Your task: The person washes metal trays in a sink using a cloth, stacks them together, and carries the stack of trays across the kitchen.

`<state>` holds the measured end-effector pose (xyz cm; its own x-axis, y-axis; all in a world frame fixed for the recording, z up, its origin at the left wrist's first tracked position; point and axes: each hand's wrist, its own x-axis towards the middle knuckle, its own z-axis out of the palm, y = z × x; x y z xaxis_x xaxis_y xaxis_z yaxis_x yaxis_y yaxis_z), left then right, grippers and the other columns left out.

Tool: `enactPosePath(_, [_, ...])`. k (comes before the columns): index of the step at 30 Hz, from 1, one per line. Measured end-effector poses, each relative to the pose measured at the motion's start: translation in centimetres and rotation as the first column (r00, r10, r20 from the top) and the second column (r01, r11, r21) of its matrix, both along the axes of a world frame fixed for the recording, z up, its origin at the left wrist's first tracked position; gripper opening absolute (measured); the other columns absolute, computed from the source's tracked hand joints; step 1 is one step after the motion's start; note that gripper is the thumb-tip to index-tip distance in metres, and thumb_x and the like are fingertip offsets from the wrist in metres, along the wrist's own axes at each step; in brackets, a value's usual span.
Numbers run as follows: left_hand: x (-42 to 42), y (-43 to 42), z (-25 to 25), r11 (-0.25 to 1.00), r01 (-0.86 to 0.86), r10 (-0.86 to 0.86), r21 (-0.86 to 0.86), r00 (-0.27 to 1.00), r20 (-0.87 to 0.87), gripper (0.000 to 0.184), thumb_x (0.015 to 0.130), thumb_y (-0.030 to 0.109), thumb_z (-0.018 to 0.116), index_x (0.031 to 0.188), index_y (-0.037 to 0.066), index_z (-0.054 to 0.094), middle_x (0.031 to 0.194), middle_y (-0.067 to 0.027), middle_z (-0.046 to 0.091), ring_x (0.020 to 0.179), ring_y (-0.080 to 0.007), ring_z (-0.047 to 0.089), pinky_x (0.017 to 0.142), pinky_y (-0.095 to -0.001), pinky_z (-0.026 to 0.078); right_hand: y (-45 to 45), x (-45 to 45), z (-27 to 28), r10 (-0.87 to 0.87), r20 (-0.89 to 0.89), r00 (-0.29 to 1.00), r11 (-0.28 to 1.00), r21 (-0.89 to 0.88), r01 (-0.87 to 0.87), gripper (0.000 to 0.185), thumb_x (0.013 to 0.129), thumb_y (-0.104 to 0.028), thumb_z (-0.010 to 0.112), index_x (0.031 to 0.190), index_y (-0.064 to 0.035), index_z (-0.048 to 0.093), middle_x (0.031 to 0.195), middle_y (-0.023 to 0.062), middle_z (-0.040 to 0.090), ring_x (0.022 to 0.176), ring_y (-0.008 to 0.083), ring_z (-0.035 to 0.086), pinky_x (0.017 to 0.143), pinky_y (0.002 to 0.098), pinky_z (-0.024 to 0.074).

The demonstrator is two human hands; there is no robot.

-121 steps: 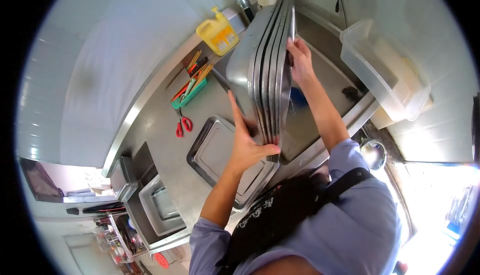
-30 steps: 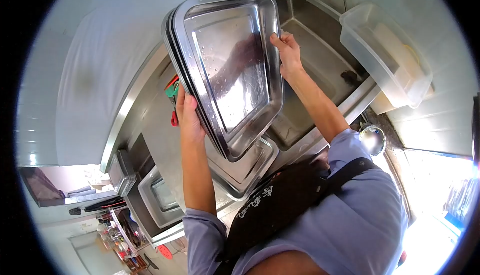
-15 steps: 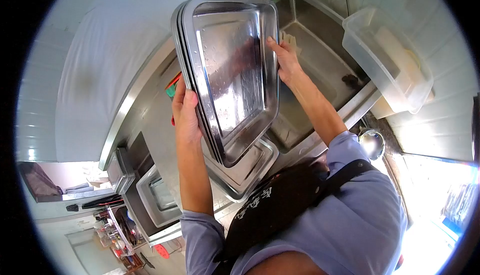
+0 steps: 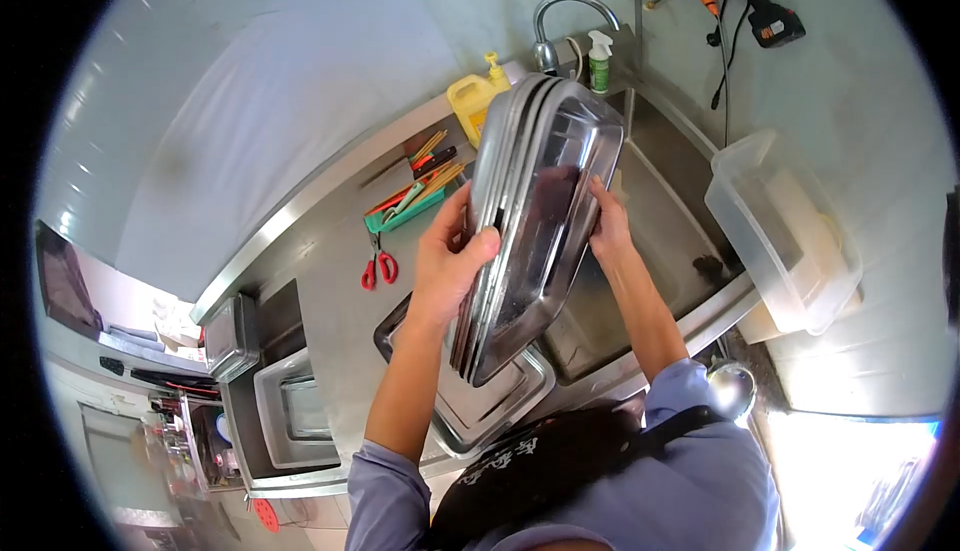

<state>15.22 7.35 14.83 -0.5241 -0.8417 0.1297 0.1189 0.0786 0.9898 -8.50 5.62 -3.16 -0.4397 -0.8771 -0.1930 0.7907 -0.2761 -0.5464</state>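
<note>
A stack of several nested metal trays is held up on edge between my two hands, tilted, with the inside of the nearest tray facing right. My left hand is closed on the stack's left side, thumb across the rims. On the right side, my right hand grips the rim of the nearest tray, some fingers hidden behind it. Below the stack, another metal tray lies flat on the steel counter, partly covered by the stack and my left forearm.
Red-handled scissors and a green basket of utensils are left of the stack. Behind it stand a yellow pump bottle, a faucet and a green spray bottle. The sink and a clear plastic bin are at the right.
The stack has turned from showing its inside face to a more edge-on angle and sits lower in view. The camera view has shifted upward, showing the faucet and a hanging power tool.
</note>
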Motion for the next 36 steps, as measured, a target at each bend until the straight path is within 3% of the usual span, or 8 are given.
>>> enactPosePath(8, [-1.1,2.0,-0.4,0.999,0.015,-0.018,-0.042,0.998,-0.066,0.087,0.067,0.023,0.081,0.137,-0.002,0.036,0.126,-0.0109,0.052,0.116,-0.0186,0.049,0.101,-0.0315,0.035,-0.2,-0.4,1.2,-0.009,-0.034,0.999,0.999,-0.044,0.007,0.024,0.089,-0.020,0.059,0.109,-0.0080,0.055,0.101,0.0045,0.061,0.094,0.0198,0.057,0.085,0.0374,0.0463])
enactPosePath(10, [-0.8,2.6,-0.1,0.997,-0.034,0.035,-0.075,0.999,0.016,0.087,0.067,0.022,0.081,0.137,-0.002,0.036,0.126,-0.0103,0.052,0.116,-0.0172,0.047,0.100,-0.0302,0.034,-1.0,-0.7,-0.2,0.049,-0.055,0.997,0.997,-0.050,-0.052,0.027,0.090,-0.022,0.058,0.113,-0.0080,0.054,0.105,0.0055,0.060,0.098,0.0200,0.057,0.088,0.0375,0.0456])
enactPosePath(14, [-0.6,3.4,-0.7,0.997,-0.045,0.041,-0.064,0.997,-0.063,0.086,0.066,0.015,0.080,0.137,-0.002,0.035,0.126,-0.0098,0.050,0.116,-0.0164,0.047,0.100,-0.0293,0.034,-2.1,-0.8,-1.5,0.192,-0.090,0.977,0.959,-0.192,-0.206,0.031,0.092,-0.023,0.052,0.116,-0.0039,0.053,0.110,0.0087,0.060,0.102,0.0216,0.058,0.092,0.0371,0.0449])
enactPosePath(25, [2.8,4.3,-2.4,0.992,-0.091,0.075,-0.090,0.983,-0.168,0.089,0.067,0.020,0.080,0.140,0.003,0.034,0.127,-0.0085,0.050,0.116,-0.0169,0.046,0.101,-0.0309,0.033,-0.2,1.6,5.0,0.090,-0.172,0.981,0.987,-0.119,-0.112,0.021,0.091,-0.018,0.055,0.103,-0.0013,0.057,0.098,0.0107,0.064,0.087,0.0233,0.063,0.078,0.0386,0.0530])
enactPosePath(28, [3.9,4.0,-3.4,0.990,-0.087,0.051,-0.109,0.954,-0.294,0.090,0.068,0.021,0.080,0.141,0.000,0.032,0.131,-0.0096,0.047,0.120,-0.0180,0.044,0.104,-0.0315,0.031,-1.1,0.7,3.8,0.119,-0.315,0.942,0.974,-0.145,-0.172,0.032,0.093,-0.026,0.052,0.116,-0.0034,0.054,0.110,0.0076,0.062,0.100,0.0222,0.059,0.089,0.0382,0.0465])
enactPosePath(29, [4.5,4.2,-3.7,0.988,-0.098,0.056,-0.121,0.948,-0.313,0.089,0.068,0.021,0.080,0.141,0.000,0.032,0.132,-0.0098,0.047,0.121,-0.0182,0.043,0.104,-0.0316,0.030,-1.7,0.4,3.1,0.090,-0.305,0.948,0.984,-0.118,-0.131,0.028,0.092,-0.023,0.052,0.112,-0.0038,0.055,0.104,0.0076,0.063,0.097,0.0222,0.061,0.087,0.0383,0.0480])
enactPosePath(30, [5.2,4.4,-4.0,0.986,-0.108,0.061,-0.125,0.942,-0.329,0.089,0.069,0.021,0.080,0.141,-0.001,0.031,0.133,-0.0101,0.046,0.122,-0.0185,0.043,0.104,-0.0317,0.030,-0.5,2.0,5.8,0.088,-0.267,0.960,0.985,-0.121,-0.124,0.014,0.087,-0.015,0.061,0.092,-0.0041,0.055,0.087,0.0067,0.062,0.080,0.0196,0.063,0.074,0.0361,0.0520])
enactPosePath(36, [8.2,5.1,-3.3,0.977,-0.132,0.074,-0.168,0.947,-0.314,0.089,0.072,0.027,0.078,0.142,0.001,0.029,0.133,-0.0081,0.047,0.120,-0.0166,0.045,0.103,-0.0306,0.031,-0.7,4.1,7.7,0.057,-0.311,0.949,0.983,-0.151,-0.109,0.012,0.087,-0.014,0.062,0.088,-0.0054,0.054,0.085,0.0045,0.062,0.075,0.0163,0.062,0.066,0.0314,0.0513])
